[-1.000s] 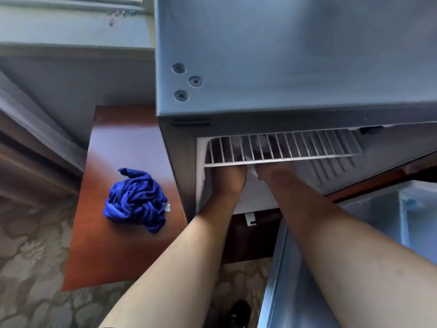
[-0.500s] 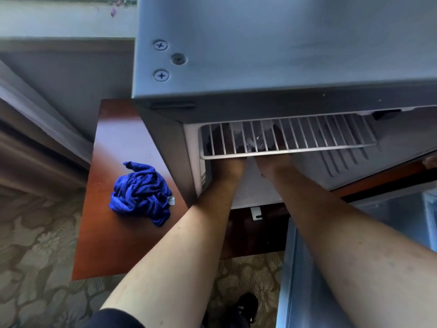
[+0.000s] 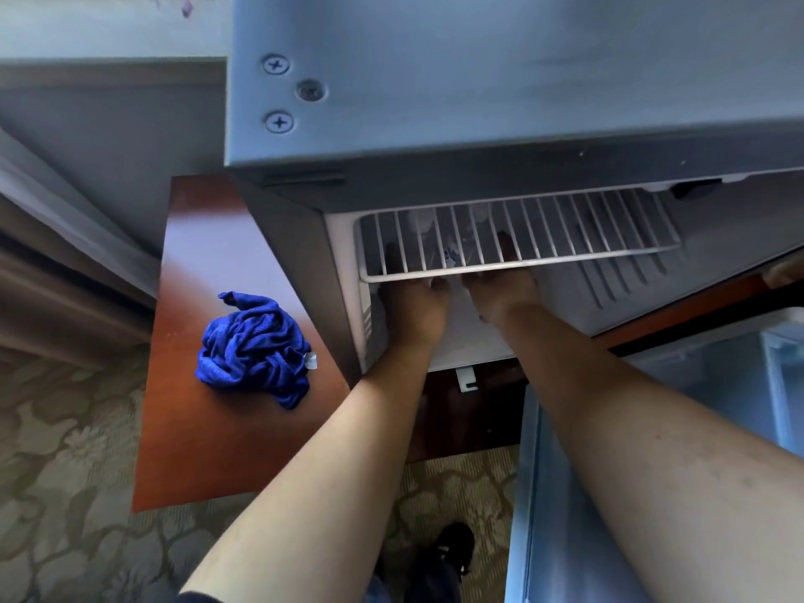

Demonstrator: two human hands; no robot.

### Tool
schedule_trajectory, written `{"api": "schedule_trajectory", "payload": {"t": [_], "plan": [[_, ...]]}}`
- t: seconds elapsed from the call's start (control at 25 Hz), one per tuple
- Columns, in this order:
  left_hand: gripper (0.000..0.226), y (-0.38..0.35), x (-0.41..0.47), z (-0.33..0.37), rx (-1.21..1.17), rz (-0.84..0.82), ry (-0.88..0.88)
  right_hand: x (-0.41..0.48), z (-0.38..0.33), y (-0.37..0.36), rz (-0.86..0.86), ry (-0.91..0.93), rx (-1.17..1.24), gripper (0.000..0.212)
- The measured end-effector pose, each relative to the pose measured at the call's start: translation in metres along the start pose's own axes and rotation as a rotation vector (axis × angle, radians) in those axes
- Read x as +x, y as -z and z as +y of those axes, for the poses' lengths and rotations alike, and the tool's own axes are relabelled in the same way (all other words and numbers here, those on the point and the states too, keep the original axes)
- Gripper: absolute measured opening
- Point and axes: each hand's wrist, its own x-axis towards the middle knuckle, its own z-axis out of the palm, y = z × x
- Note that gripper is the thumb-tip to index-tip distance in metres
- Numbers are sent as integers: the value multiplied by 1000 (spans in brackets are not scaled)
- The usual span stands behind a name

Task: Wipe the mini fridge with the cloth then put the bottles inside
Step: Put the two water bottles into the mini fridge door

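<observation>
Head view: wiping looks finished, since the cloth (image 3: 254, 348) lies bunched on the worktop (image 3: 195, 450) beside the mini fridge (image 3: 478, 80). Loading is in hand. The left hand (image 3: 413, 309) and right hand (image 3: 500, 291) reach under the wire shelf (image 3: 565, 228), where blurred bottles (image 3: 457, 250) show. Fingers are hidden, so I cannot tell either grip. Next calls for releasing upright and withdrawing. Slightly more of each hand's back shows than before; the cloth is unmoved.
</observation>
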Motion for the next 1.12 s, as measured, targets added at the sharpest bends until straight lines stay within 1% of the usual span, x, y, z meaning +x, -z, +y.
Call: {"api": "schedule_trajectory", "payload": {"t": [0.08,0.2,0.28,0.36,0.48,0.6,0.68,0.76,0.92,1.0,1.08,1.12], "plan": [[61,12,-34,5,49,-118,93,-13,3,3,45,14,30,57],[80,28,-66,-1,50,-205,169,-36,9,12,53,-23,76,57],[82,32,-67,-10,80,-271,231,-56,13,19,75,-37,104,58],[81,41,-72,-10,81,-337,276,-74,21,21,89,-42,149,55],[84,56,-79,-3,75,-388,308,-104,31,20,103,-70,191,52],[92,63,-71,9,102,-399,349,-123,40,15,109,-43,204,52],[93,65,-72,11,150,-441,384,-128,47,10,120,-18,193,51],[89,72,-85,15,157,-472,369,-140,47,4,112,-15,207,48],[76,90,-116,20,138,-432,283,-182,44,-4,86,-26,290,46],[70,106,-134,23,95,-374,265,-207,40,4,120,12,349,45],[67,123,-162,29,32,-367,235,-242,38,17,156,50,410,42],[64,131,-179,31,-2,-379,217,-264,39,24,163,102,428,39]]}}
